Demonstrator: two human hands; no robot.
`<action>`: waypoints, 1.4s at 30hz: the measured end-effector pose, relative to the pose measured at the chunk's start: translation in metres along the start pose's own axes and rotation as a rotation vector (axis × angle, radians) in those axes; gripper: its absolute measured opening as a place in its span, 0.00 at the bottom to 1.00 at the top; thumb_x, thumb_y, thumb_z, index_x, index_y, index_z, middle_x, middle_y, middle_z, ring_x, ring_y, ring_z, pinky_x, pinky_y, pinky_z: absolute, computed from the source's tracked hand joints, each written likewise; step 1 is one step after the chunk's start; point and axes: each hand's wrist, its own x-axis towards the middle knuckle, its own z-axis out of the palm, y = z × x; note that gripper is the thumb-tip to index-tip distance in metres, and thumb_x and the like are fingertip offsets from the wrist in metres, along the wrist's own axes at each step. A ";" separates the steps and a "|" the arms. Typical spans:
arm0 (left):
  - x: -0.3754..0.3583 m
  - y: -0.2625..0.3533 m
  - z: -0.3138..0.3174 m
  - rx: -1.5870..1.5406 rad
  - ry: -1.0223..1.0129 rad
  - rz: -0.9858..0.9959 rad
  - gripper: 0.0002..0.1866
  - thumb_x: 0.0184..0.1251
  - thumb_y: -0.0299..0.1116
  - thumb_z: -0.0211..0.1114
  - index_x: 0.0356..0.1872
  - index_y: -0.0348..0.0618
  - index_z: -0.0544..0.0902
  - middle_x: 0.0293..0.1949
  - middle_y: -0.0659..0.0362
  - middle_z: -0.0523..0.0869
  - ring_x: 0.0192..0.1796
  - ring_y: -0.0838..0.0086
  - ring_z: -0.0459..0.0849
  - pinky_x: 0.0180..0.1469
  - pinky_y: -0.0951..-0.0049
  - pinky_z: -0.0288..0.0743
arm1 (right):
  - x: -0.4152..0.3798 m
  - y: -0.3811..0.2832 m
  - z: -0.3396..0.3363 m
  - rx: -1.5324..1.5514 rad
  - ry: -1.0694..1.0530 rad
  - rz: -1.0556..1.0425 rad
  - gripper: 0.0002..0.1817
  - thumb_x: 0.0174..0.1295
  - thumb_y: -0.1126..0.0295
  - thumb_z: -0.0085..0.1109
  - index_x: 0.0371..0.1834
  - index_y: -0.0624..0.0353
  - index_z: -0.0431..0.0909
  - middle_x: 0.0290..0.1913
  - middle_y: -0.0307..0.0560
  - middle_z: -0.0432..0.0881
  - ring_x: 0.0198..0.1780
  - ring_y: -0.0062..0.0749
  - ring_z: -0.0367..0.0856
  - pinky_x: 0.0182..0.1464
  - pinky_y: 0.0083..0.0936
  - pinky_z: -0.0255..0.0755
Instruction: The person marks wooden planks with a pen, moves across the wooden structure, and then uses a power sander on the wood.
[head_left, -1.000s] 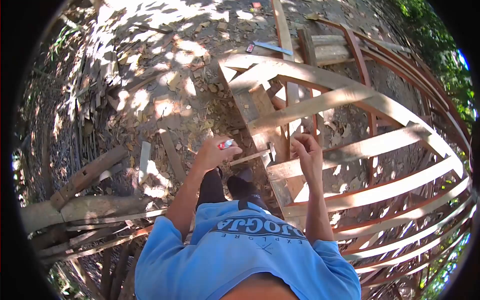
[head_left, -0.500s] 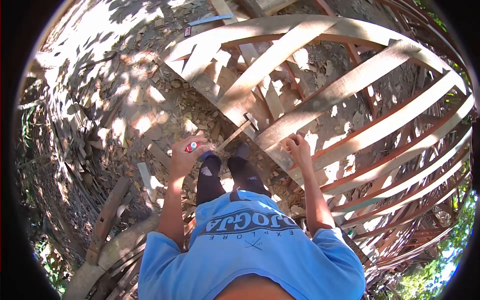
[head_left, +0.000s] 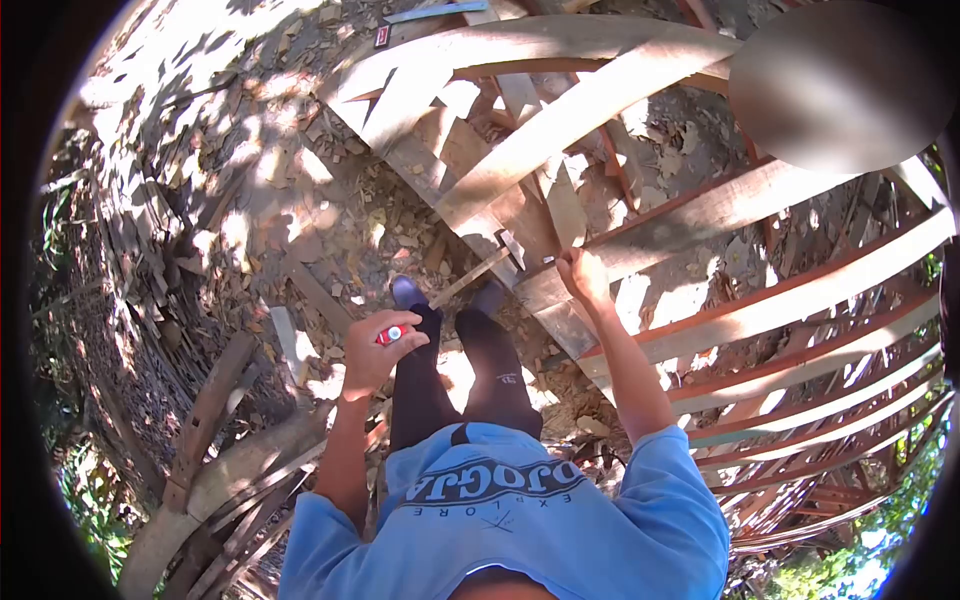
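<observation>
In the head view, my left hand [head_left: 372,352] is closed around a small red bottle with a white top [head_left: 393,334], held in front of my left leg. My right hand [head_left: 585,276] is closed, fingers pinched together, over the lower end of a curved wooden rib [head_left: 690,215]. A tiny pale spot shows by its fingertips; what it holds, if anything, I cannot make out. Just left of this hand, a hammer [head_left: 510,248] rests with its head at the long plank [head_left: 400,165] and its wooden handle slanting down toward my feet.
Several curved ribs fan out on the right. A red box [head_left: 382,37] and a bluish strip [head_left: 435,11] lie at the top. Wood chips cover the ground [head_left: 270,210]. Heavy timber [head_left: 210,415] stands at lower left. A blurred patch hides the upper right.
My right hand has moved up and left toward the rib's end. My left hand, still around the bottle, has come lower in view. The view has shifted slightly.
</observation>
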 end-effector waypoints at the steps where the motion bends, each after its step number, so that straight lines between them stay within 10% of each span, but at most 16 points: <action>1: -0.003 -0.011 0.002 -0.001 0.007 -0.031 0.15 0.55 0.34 0.79 0.40 0.36 0.89 0.32 0.59 0.88 0.34 0.77 0.84 0.40 0.75 0.77 | 0.028 0.011 0.022 -0.021 0.011 -0.103 0.15 0.61 0.58 0.61 0.37 0.59 0.86 0.36 0.58 0.87 0.41 0.56 0.87 0.46 0.45 0.80; 8: -0.027 -0.102 0.026 -0.065 0.118 -0.212 0.14 0.52 0.31 0.78 0.38 0.37 0.88 0.30 0.61 0.86 0.32 0.79 0.82 0.37 0.76 0.77 | 0.148 0.023 0.117 -0.745 -0.863 0.148 0.19 0.58 0.57 0.66 0.52 0.47 0.88 0.51 0.46 0.90 0.53 0.40 0.89 0.48 0.42 0.84; 18: -0.038 -0.129 0.024 -0.146 0.212 -0.274 0.14 0.51 0.25 0.77 0.41 0.36 0.89 0.30 0.58 0.88 0.35 0.76 0.86 0.40 0.76 0.80 | 0.142 0.173 0.255 -0.764 -0.636 0.217 0.14 0.57 0.62 0.67 0.46 0.50 0.91 0.54 0.48 0.88 0.57 0.44 0.87 0.58 0.37 0.81; 22: -0.035 -0.108 0.013 -0.063 0.221 -0.289 0.15 0.53 0.32 0.81 0.41 0.40 0.89 0.32 0.58 0.89 0.36 0.77 0.86 0.40 0.75 0.79 | 0.138 0.101 0.202 -0.769 -0.549 -0.072 0.21 0.54 0.55 0.70 0.43 0.60 0.88 0.49 0.57 0.88 0.51 0.52 0.88 0.55 0.41 0.81; 24: -0.024 -0.086 0.006 -0.066 0.218 -0.177 0.15 0.53 0.33 0.80 0.41 0.40 0.89 0.34 0.57 0.90 0.37 0.76 0.87 0.41 0.74 0.80 | 0.135 0.026 0.150 -0.359 -0.190 0.282 0.24 0.52 0.52 0.70 0.44 0.62 0.86 0.48 0.62 0.88 0.50 0.55 0.88 0.53 0.43 0.81; 27: -0.008 -0.032 -0.002 -0.024 0.166 -0.033 0.16 0.54 0.36 0.80 0.40 0.39 0.89 0.37 0.56 0.91 0.38 0.73 0.89 0.43 0.72 0.80 | 0.105 -0.050 0.056 -0.131 -0.116 -0.016 0.26 0.53 0.54 0.67 0.46 0.65 0.80 0.41 0.65 0.87 0.44 0.61 0.86 0.48 0.45 0.81; 35: 0.014 0.074 0.013 0.125 -0.114 0.298 0.18 0.56 0.43 0.79 0.41 0.42 0.90 0.40 0.56 0.91 0.40 0.66 0.89 0.46 0.69 0.80 | -0.073 -0.184 -0.151 0.589 -0.351 0.040 0.17 0.58 0.62 0.67 0.41 0.62 0.75 0.30 0.47 0.86 0.28 0.23 0.80 0.30 0.26 0.72; 42: 0.006 0.102 0.037 0.233 -0.561 0.488 0.21 0.54 0.52 0.78 0.45 0.52 0.90 0.37 0.54 0.90 0.40 0.60 0.88 0.46 0.63 0.79 | -0.229 -0.219 -0.173 0.727 0.154 0.035 0.14 0.60 0.73 0.72 0.37 0.58 0.71 0.30 0.31 0.77 0.31 0.11 0.72 0.31 0.14 0.65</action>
